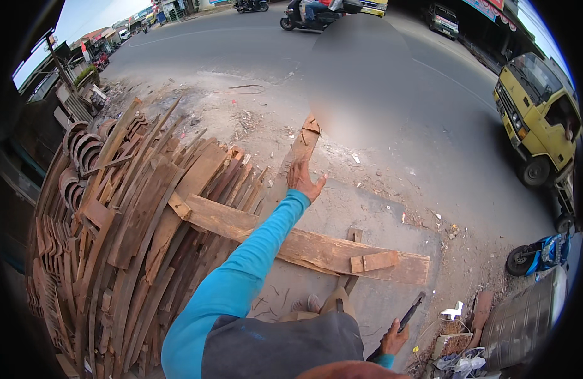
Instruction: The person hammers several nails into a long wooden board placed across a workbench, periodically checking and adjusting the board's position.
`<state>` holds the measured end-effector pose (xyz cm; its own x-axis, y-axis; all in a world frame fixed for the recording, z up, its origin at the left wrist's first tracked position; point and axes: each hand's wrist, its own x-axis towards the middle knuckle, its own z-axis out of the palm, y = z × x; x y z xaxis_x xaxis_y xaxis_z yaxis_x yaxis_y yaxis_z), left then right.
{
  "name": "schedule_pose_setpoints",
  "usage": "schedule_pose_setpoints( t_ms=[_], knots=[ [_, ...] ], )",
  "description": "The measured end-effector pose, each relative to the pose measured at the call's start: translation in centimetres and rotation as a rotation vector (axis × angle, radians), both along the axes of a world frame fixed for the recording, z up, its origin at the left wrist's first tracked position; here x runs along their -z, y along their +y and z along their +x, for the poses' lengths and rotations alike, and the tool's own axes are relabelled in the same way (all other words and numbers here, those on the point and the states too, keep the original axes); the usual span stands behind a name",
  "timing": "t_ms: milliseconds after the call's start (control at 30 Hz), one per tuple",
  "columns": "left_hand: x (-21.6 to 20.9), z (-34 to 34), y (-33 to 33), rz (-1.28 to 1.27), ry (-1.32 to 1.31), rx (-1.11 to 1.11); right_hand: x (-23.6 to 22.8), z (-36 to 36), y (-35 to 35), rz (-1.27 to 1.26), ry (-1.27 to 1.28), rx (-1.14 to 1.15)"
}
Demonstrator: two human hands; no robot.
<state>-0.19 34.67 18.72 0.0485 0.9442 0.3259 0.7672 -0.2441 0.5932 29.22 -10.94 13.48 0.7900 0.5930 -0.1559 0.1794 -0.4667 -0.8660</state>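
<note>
My left hand point(304, 181), in a blue sleeve, reaches forward with its fingers on the near end of a short wooden board point(305, 144) and its thumb out to the side. Bent nails stick out near the board's far end, which meets a blurred patch. Low at the right, my right hand point(392, 340) is closed round a dark, narrow hand tool point(411, 312), whose exact kind I cannot make out. Between my hands a long plank point(317, 247) lies crosswise, with a small wood block point(375, 261) on its right part.
A big stack of old timber point(146, 234) fills the left, with curved roof tiles point(83, 148) on it. A yellow truck point(538, 114) and a motor scooter point(317, 16) are on the road. At the right stand a blue motorbike point(541, 254) and a grey metal drum point(522, 316).
</note>
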Motion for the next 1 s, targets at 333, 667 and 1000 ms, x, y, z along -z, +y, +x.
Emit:
schedule_pose_setpoints(
  t_ms=[333, 667, 1000],
  knots=[
    [7.9, 14.4, -23.2, -0.221, -0.128, 0.464, -2.4, 2.2, -8.4, -0.266, -0.105, -0.081],
    [12.3, 32.8, -30.7, -0.014, -0.071, 0.527, -1.2, 17.7, -23.1, -0.341, -0.150, -0.104],
    [20.9, 42.0, -25.9, -0.612, 0.402, -0.048, -4.4, 35.6, -30.4, -0.456, -0.191, 0.008]
  ],
)
